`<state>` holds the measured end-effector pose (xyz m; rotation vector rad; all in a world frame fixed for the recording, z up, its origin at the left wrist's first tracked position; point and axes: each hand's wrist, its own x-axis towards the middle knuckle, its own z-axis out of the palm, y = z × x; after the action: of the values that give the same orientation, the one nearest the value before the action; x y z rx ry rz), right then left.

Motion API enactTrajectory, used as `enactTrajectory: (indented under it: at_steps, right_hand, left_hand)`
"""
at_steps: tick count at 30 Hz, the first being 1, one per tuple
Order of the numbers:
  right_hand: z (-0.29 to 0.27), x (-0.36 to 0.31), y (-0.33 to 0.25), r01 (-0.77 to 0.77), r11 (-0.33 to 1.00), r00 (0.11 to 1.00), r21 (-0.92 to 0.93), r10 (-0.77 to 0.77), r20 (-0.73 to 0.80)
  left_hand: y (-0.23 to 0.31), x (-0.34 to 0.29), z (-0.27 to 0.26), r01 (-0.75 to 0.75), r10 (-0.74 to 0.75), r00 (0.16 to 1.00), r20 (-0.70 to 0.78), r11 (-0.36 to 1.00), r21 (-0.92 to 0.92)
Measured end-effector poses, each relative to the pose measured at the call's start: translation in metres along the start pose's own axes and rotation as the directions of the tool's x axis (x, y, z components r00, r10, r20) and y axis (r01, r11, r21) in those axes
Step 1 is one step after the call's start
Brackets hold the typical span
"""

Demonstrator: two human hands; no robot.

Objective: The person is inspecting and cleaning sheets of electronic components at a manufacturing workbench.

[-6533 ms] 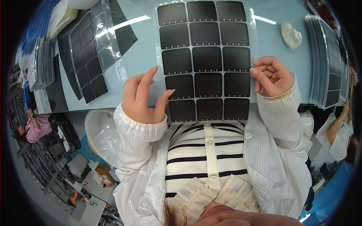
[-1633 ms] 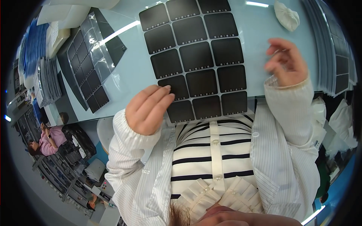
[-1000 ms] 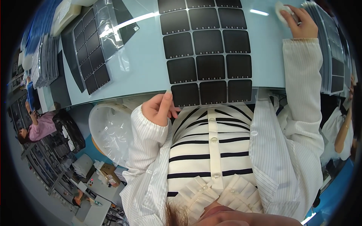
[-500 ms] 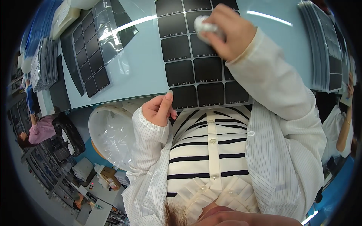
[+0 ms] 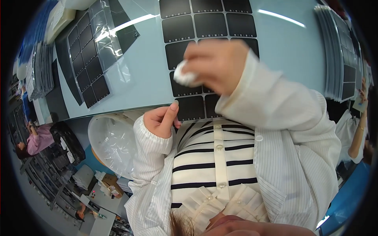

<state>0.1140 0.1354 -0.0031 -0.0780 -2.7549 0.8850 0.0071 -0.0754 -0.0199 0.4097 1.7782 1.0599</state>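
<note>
A sheet of black rectangular panels (image 5: pixel 211 24) in rows, divided by pale strips, lies on the glass-topped table in front of me. My left hand (image 5: pixel 162 119) pinches its near left corner, thumb on top, at the table's edge. Over the sheet's middle, my right hand (image 5: pixel 218 65) is closed on a white wad (image 5: pixel 184 74), bunched up like cloth or tissue. The hand is blurred and covers several panels. Whether the wad touches the sheet I cannot tell exactly.
At the left lie another black-panelled sheet (image 5: pixel 87 59) and clear plastic film (image 5: pixel 105 37). Stacks of sheets stand at the far left (image 5: pixel 40 70) and right (image 5: pixel 334 55). A white bin (image 5: pixel 112 141) with a clear liner sits below the table edge. Other people work at both sides.
My right hand has swept the white wad from the sheet's upper part toward me and to the left. My left hand keeps its hold on the corner.
</note>
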Motion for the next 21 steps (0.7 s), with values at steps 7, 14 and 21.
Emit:
enactTrajectory:
  at_steps: [7, 14, 21]
  right_hand:
    - [-0.029, -0.013, 0.009, 0.058, 0.995, 0.981, 0.084, -0.072, 0.179]
    - [-0.004, 0.019, 0.004, 0.07, 0.998, 0.995, -0.002, -0.069, 0.076]
    - [-0.014, 0.017, 0.005, 0.081, 0.992, 0.977, -0.094, -0.061, 0.203]
  left_hand:
    - [0.001, -0.001, 0.0, -0.005, 0.005, 1.0, 0.002, 1.0, 0.013]
    - [-0.006, 0.004, 0.001, -0.046, 0.046, 0.999, 0.005, 0.999, 0.016]
    - [-0.001, 0.001, 0.0, 0.013, -0.013, 1.0, -0.004, 0.999, 0.033]
